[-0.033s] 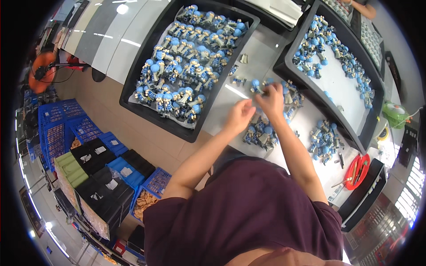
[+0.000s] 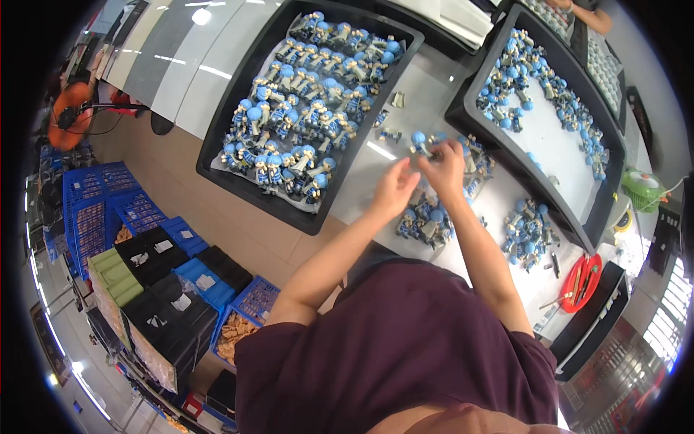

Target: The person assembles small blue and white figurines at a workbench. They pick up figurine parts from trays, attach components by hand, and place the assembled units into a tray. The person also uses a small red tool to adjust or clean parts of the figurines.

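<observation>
A white worktable bears two black trays, the left tray packed with rows of blue-headed figurines and the right tray partly filled, while a loose heap of more figurines lies near the right tray's close end. Between the trays, the left hand has its fingers partly curled, its grip unclear, and the right hand bends thumb and fingers together just beside a single figurine, though whether it is grasped cannot be told.
</observation>
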Action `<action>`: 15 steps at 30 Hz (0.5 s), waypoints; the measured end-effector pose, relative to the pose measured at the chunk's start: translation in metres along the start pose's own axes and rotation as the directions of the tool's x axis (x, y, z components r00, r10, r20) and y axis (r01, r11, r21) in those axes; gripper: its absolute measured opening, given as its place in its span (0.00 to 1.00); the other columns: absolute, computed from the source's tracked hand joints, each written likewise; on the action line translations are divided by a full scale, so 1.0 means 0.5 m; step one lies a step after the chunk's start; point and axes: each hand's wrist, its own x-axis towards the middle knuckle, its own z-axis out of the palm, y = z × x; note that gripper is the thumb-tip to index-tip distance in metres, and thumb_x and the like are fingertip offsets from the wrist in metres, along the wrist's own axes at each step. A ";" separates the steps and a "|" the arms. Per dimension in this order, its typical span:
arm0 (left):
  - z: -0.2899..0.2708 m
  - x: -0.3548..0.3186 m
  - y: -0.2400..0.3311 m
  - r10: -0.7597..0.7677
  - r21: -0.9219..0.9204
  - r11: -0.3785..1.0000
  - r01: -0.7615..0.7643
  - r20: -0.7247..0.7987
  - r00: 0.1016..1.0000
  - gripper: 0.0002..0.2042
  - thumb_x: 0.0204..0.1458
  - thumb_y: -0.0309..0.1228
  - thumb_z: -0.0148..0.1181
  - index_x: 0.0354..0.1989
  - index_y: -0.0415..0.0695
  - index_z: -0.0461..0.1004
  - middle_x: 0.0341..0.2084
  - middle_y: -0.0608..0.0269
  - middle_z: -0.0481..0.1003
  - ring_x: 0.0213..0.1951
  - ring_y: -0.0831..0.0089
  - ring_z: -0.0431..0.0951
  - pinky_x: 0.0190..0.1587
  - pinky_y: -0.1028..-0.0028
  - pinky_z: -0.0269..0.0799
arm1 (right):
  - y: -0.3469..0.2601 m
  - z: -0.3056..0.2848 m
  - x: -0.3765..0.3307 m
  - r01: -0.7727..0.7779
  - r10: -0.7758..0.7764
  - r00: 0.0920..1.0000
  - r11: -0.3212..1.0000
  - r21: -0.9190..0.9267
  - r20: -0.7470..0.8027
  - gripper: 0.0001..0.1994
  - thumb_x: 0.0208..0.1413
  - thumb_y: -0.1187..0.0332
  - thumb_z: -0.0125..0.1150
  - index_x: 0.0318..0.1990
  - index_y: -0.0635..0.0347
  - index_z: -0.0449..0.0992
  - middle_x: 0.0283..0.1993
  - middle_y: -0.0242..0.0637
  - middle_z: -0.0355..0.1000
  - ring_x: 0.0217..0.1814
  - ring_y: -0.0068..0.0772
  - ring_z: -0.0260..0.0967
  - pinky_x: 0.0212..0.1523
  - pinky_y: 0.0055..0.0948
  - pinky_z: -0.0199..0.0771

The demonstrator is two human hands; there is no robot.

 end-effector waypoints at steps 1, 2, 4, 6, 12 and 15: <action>0.017 0.012 -0.002 0.065 -0.092 0.994 -0.067 -0.021 0.998 0.25 0.53 0.35 0.52 0.56 0.35 0.56 0.48 0.54 0.65 0.47 0.71 0.69 0.48 0.74 0.65 | -0.009 -0.014 -0.007 -0.051 0.050 0.999 0.995 0.090 0.014 0.13 0.35 0.71 0.65 0.30 0.66 0.72 0.43 0.44 0.63 0.37 0.39 0.67 0.36 0.30 0.71; 0.024 0.021 -0.001 0.129 -0.182 0.974 -0.135 -0.046 0.991 0.28 0.55 0.36 0.51 0.59 0.34 0.52 0.51 0.53 0.63 0.50 0.70 0.67 0.51 0.74 0.63 | -0.012 -0.016 -0.013 -0.011 0.024 0.999 0.968 0.250 -0.049 0.12 0.36 0.72 0.66 0.31 0.65 0.72 0.42 0.40 0.64 0.35 0.30 0.68 0.34 0.24 0.71; 0.028 0.009 0.058 0.184 -0.392 0.905 -0.165 0.009 0.983 0.32 0.57 0.39 0.47 0.61 0.34 0.40 0.55 0.53 0.55 0.56 0.67 0.57 0.51 0.73 0.62 | -0.043 -0.038 -0.024 -0.123 0.117 0.992 0.749 0.651 0.053 0.09 0.43 0.73 0.63 0.32 0.66 0.72 0.45 0.38 0.63 0.40 0.26 0.67 0.37 0.23 0.72; 0.023 0.011 0.099 0.317 -0.508 0.813 -0.285 -0.024 0.948 0.29 0.58 0.39 0.43 0.61 0.36 0.41 0.54 0.54 0.55 0.56 0.68 0.57 0.53 0.73 0.59 | -0.078 -0.056 -0.023 -0.109 0.029 0.993 0.629 0.770 0.117 0.09 0.48 0.73 0.61 0.36 0.67 0.72 0.47 0.37 0.63 0.43 0.25 0.66 0.39 0.24 0.71; -0.041 0.042 0.204 0.204 -0.718 0.649 -0.250 -0.152 0.967 0.19 0.60 0.37 0.40 0.55 0.41 0.52 0.48 0.60 0.62 0.50 0.72 0.64 0.49 0.72 0.65 | -0.201 -0.113 0.017 0.011 -0.263 0.929 0.725 0.688 0.262 0.17 0.56 0.63 0.51 0.50 0.63 0.69 0.59 0.40 0.59 0.56 0.32 0.60 0.53 0.30 0.61; -0.094 0.106 0.244 0.080 -0.760 0.631 -0.158 -0.139 0.987 0.09 0.58 0.32 0.44 0.44 0.42 0.62 0.37 0.62 0.68 0.38 0.75 0.70 0.43 0.73 0.68 | -0.242 -0.133 0.013 0.196 -0.327 0.934 0.803 0.563 0.141 0.17 0.56 0.64 0.51 0.50 0.63 0.69 0.58 0.44 0.60 0.57 0.37 0.60 0.53 0.31 0.61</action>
